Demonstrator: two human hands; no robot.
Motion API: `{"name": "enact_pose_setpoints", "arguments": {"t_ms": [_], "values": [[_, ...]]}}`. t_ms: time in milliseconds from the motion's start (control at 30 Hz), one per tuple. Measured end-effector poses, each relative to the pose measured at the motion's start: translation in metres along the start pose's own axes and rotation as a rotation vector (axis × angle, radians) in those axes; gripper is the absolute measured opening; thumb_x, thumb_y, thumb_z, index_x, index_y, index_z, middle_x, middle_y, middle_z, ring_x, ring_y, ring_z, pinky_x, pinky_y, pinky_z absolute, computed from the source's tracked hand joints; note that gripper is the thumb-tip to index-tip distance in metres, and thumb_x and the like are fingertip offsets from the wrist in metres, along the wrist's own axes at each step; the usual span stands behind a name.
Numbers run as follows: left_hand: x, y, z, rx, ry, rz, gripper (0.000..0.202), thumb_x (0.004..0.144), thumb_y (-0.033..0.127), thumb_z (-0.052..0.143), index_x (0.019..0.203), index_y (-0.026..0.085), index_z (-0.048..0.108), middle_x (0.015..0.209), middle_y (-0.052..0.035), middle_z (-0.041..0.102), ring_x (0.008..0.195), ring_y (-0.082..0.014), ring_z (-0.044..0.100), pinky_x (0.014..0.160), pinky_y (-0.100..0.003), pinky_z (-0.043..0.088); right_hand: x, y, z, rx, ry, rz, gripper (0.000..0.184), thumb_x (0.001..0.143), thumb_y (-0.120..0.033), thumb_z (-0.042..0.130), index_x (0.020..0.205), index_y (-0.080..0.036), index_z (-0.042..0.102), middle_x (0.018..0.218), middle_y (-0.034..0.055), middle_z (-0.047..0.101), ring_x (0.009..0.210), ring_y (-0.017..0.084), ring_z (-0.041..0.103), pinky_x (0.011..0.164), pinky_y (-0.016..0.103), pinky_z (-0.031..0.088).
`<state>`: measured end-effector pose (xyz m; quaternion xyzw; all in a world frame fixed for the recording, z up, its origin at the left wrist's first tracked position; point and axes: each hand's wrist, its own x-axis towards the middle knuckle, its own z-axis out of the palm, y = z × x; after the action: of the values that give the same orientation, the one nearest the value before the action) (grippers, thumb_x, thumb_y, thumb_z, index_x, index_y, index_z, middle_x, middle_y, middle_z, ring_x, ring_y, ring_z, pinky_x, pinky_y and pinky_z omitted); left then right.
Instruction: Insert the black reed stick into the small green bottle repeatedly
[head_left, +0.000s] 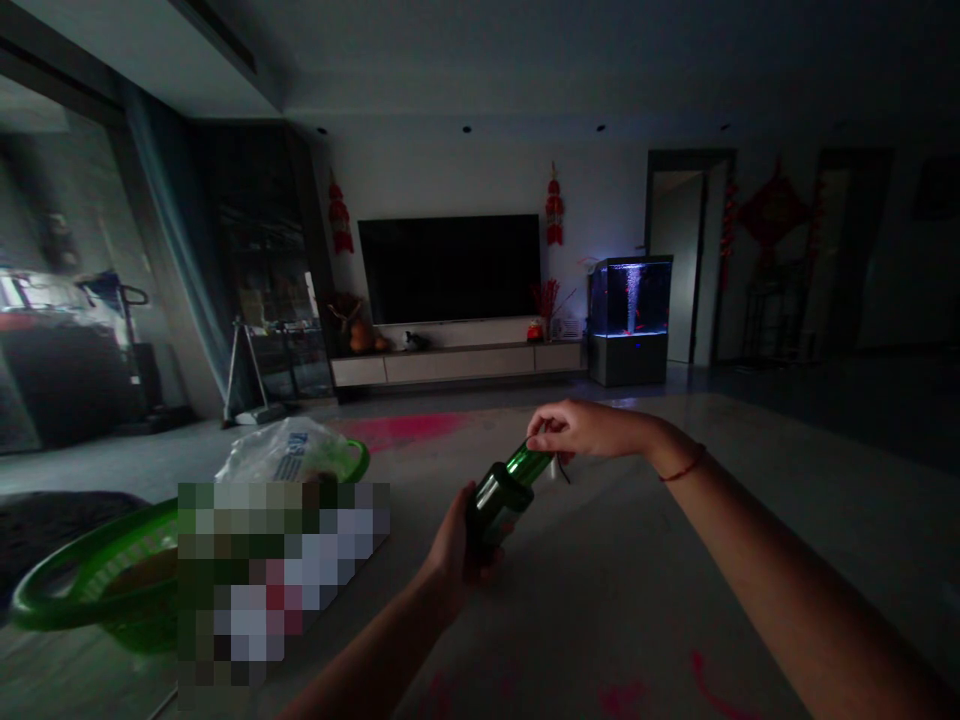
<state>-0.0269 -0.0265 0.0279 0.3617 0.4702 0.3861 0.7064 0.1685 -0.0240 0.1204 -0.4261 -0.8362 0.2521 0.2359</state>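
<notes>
A dark green glass bottle [501, 492] is held tilted above the floor in the middle of the view, its neck pointing up and to the right. My left hand [454, 550] is wrapped round the bottle's body from below. My right hand [581, 430] is closed in a pinch at the bottle's mouth; a thin dark bit hangs under its fingers, too small to name. A red cord circles my right wrist.
A green plastic basket [90, 580] with a plastic bag [281, 452] stands at the left. Further off are a television [448, 267] on a low cabinet, a lit fish tank [628, 298], a doorway at the right and a dim pale floor with red marks.
</notes>
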Motion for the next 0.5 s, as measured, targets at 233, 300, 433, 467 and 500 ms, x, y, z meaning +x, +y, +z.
{"name": "enact_pose_setpoints", "arguments": {"t_ms": [233, 300, 433, 467, 500], "values": [[0.0011, 0.0014, -0.0015, -0.033, 0.020, -0.014, 0.044, 0.079, 0.052, 0.032, 0.088, 0.013, 0.051, 0.061, -0.0021, 0.056, 0.033, -0.0076, 0.042, 0.031, -0.017, 0.018, -0.0059, -0.0078, -0.0035, -0.048, 0.048, -0.137, 0.047, 0.067, -0.025, 0.063, 0.111, -0.014, 0.047, 0.104, 0.0094, 0.055, 0.072, 0.010, 0.055, 0.064, 0.023, 0.046], [0.0012, 0.0018, -0.0020, -0.040, 0.012, -0.012, 0.043, 0.079, 0.052, 0.033, 0.088, 0.014, 0.051, 0.061, -0.0019, 0.056, 0.033, -0.0075, 0.043, 0.031, -0.017, 0.018, -0.0067, -0.0081, -0.0026, -0.037, 0.051, -0.142, 0.056, 0.066, -0.025, 0.064, 0.117, -0.016, 0.042, 0.113, 0.0103, 0.051, 0.072, 0.009, 0.056, 0.062, 0.022, 0.046], [0.0008, 0.0022, -0.0020, -0.034, 0.015, 0.002, 0.042, 0.078, 0.052, 0.033, 0.086, 0.014, 0.051, 0.062, -0.0025, 0.057, 0.034, -0.0083, 0.044, 0.031, -0.016, 0.018, -0.0043, -0.0066, 0.0018, -0.037, 0.119, -0.075, 0.062, 0.071, -0.036, 0.060, 0.124, -0.017, 0.034, 0.115, 0.0121, 0.049, 0.072, 0.011, 0.056, 0.061, 0.023, 0.046], [0.0006, 0.0020, -0.0018, -0.033, 0.012, 0.003, 0.043, 0.078, 0.052, 0.033, 0.086, 0.014, 0.051, 0.062, -0.0025, 0.057, 0.033, -0.0084, 0.044, 0.030, -0.017, 0.018, -0.0031, -0.0064, 0.0030, -0.034, 0.124, -0.051, 0.058, 0.074, -0.038, 0.055, 0.124, -0.016, 0.035, 0.111, 0.0122, 0.052, 0.070, 0.011, 0.056, 0.060, 0.024, 0.046], [0.0004, 0.0018, -0.0016, -0.031, 0.008, 0.003, 0.043, 0.078, 0.052, 0.033, 0.086, 0.014, 0.051, 0.062, -0.0025, 0.057, 0.033, -0.0084, 0.044, 0.030, -0.017, 0.018, -0.0019, -0.0063, 0.0040, -0.033, 0.123, -0.033, 0.054, 0.076, -0.039, 0.052, 0.122, -0.014, 0.037, 0.105, 0.0120, 0.054, 0.068, 0.011, 0.057, 0.060, 0.024, 0.046]]}}
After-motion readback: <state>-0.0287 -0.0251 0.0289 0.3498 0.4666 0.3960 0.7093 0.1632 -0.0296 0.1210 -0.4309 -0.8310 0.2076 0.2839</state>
